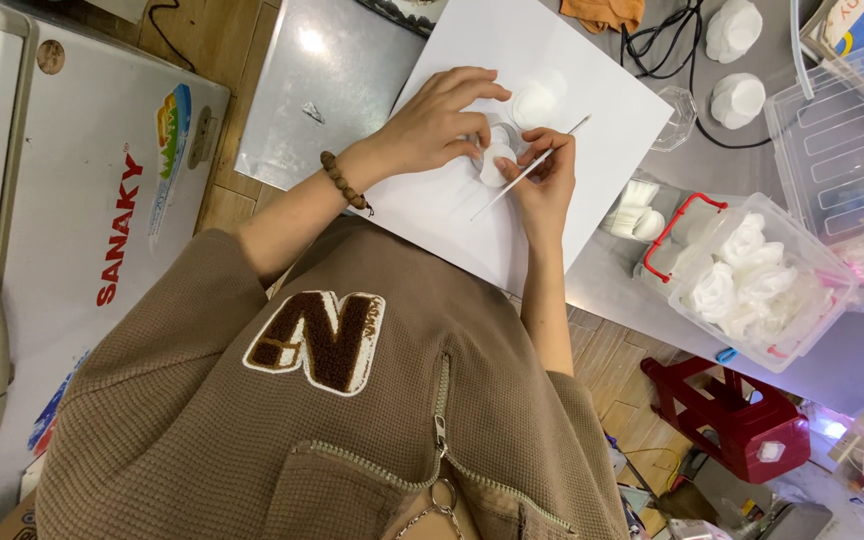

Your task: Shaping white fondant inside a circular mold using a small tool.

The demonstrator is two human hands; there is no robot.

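Observation:
My left hand point(439, 118), with a brown bead bracelet at the wrist, presses its fingers down on small white round pieces point(497, 158) lying on a white sheet point(562, 60). My right hand point(544, 180) grips a thin white stick tool point(527, 170) like a pen, its tip beside those pieces. Another flat white round piece point(535, 102) lies just beyond my left fingers. The sheet rests on a grey metal table point(322, 90).
A clear plastic box with a red handle point(752, 285) holds white flower-like shapes at the right. Two white moulded shapes point(735, 60), black cables, an orange cloth and clear trays lie at the far side. A white chest freezer point(102, 200) stands left; a red stool point(732, 410) below.

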